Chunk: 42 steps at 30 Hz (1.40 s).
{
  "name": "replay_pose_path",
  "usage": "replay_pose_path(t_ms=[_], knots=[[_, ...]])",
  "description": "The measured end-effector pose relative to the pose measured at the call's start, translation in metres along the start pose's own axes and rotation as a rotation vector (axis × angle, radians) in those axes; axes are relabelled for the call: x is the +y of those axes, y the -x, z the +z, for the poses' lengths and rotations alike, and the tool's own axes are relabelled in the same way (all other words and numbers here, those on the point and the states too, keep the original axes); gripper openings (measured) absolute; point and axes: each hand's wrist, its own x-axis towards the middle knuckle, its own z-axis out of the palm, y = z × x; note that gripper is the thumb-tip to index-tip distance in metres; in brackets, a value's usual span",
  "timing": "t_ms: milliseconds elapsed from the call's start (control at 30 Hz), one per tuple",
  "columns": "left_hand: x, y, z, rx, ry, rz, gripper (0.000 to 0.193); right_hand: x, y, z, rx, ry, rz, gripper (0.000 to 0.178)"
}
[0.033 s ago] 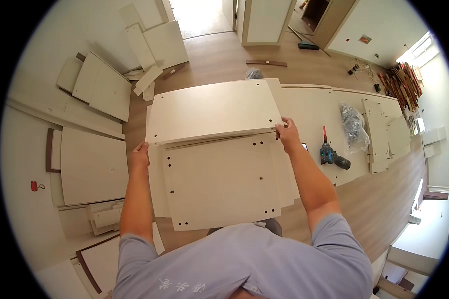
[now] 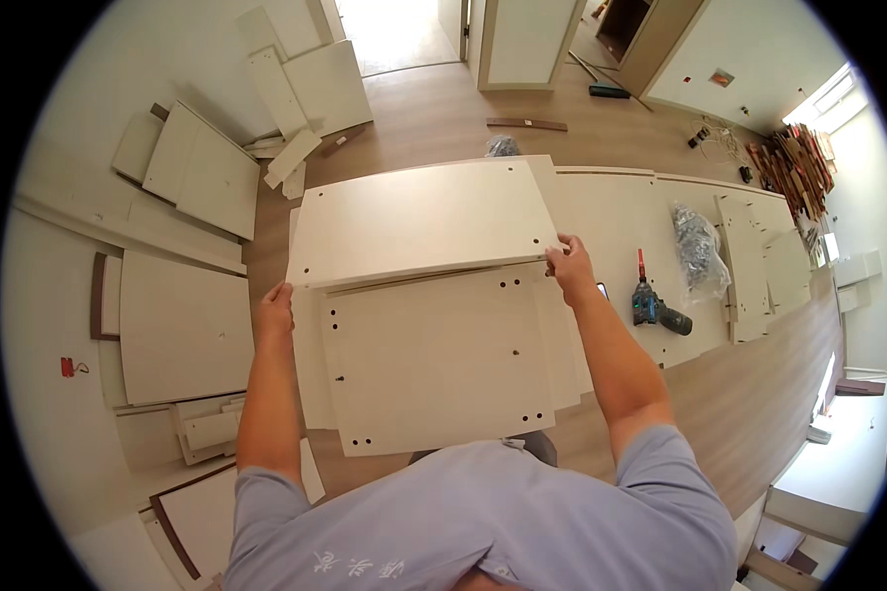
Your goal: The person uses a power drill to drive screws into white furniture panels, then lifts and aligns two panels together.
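A white rectangular cabinet panel (image 2: 419, 217) with small holes at its corners is gripped at its two near corners. My left hand (image 2: 277, 305) pinches the near left corner, and my right hand (image 2: 570, 268) has its fingers closed on the near right one. Closer to me lies a second white panel (image 2: 429, 360), flat, with dark round holes near its corners and two small fittings standing on it. The held panel's near edge sits along the far side of this lower panel. Whether the two touch cannot be made out. More white boards show beneath them.
Right of my right arm, a cordless drill (image 2: 657, 308) rests on white boards, with a clear plastic bag (image 2: 698, 251) beyond it. White panels (image 2: 187, 325) lean along the left wall. Wood strips (image 2: 796, 172) are piled far right. A brown strip (image 2: 527, 124) lies on the floor ahead.
The held panel's near right corner and my right hand have shifted very slightly right and towards me. Everything else looks the same.
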Motion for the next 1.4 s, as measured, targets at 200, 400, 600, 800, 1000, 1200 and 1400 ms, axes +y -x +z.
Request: replay_pose_path(t_ms=[200, 400, 600, 800, 1000, 1200, 1400], knots=[[-0.002, 0.059, -0.020, 0.013, 0.117, 0.051, 0.037, -0.019, 0.050, -0.033, 0.064, 0.061, -0.053, 0.044], [0.065, 0.115, -0.010, 0.024, 0.188, 0.213, 0.041, -0.094, 0.055, -0.045, 0.067, 0.047, -0.209, 0.033], [0.137, 0.058, 0.036, 0.136, -0.153, 0.534, 0.045, -0.156, -0.001, -0.031, -0.073, -0.017, -0.363, 0.043], [0.131, -0.013, 0.047, 0.082, -0.386, 0.615, 0.034, -0.146, -0.054, -0.019, -0.022, 0.228, -0.280, 0.032], [0.091, -0.025, 0.049, 0.028, -0.546, 0.568, 0.034, -0.114, -0.052, -0.011, -0.090, 0.198, -0.111, 0.032], [-0.005, -0.058, 0.003, -0.250, -0.098, 0.414, 0.033, -0.050, -0.026, -0.054, -0.400, -0.313, -0.044, 0.050], [-0.064, -0.027, -0.007, -0.342, 0.532, 0.045, 0.040, -0.014, 0.018, -0.075, -0.383, -0.445, 0.230, 0.044]])
